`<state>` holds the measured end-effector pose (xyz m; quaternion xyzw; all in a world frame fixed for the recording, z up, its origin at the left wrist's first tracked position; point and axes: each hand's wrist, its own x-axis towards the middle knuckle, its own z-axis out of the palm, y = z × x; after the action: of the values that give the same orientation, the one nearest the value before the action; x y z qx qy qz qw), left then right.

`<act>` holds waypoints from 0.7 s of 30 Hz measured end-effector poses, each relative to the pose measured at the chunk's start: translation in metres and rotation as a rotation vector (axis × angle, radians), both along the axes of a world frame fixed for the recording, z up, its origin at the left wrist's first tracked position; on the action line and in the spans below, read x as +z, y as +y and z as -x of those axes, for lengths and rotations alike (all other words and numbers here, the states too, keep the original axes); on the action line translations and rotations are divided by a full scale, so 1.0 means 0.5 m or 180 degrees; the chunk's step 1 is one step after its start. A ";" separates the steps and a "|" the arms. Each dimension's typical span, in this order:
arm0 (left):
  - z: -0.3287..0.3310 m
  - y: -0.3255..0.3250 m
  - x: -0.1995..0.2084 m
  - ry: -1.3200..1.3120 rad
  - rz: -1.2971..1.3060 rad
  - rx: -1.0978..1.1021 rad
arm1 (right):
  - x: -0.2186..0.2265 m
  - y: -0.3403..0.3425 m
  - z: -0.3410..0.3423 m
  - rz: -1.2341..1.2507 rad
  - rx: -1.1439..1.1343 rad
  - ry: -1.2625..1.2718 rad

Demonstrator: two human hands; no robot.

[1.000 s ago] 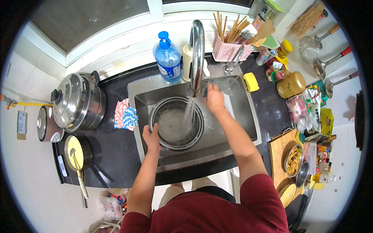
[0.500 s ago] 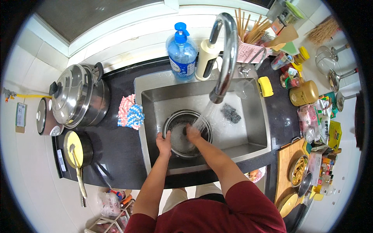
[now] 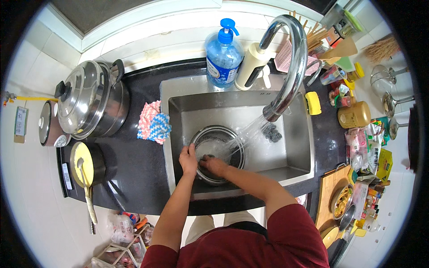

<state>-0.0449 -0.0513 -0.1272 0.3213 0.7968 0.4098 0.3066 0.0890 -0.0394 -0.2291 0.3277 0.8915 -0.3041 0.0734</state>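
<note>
Hands (image 3: 214, 165) closer together at pot (image 3: 242, 154)

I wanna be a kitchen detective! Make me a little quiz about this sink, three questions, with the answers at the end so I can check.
1. Which hand is inside the bowl in the sink?
2. True or false: the yellow sponge lies inside the bowl.
3. What colour is the pump on the bottle? A) red B) blue C) green

Key:
1. The right hand; the left hand is at the bowl's rim.
2. False: it lies outside the bowl, at the right edge of the sink.
3. B) blue.
</note>
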 end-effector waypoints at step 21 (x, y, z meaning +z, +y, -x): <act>0.010 0.000 0.002 0.0325 -0.0057 -0.0071 | 0.033 0.041 0.033 -0.0160 0.0131 0.0745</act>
<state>-0.0499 -0.0512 -0.1264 0.3535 0.8040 0.3965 0.2672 0.0725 -0.0188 -0.2126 0.2734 0.9079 -0.3162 -0.0331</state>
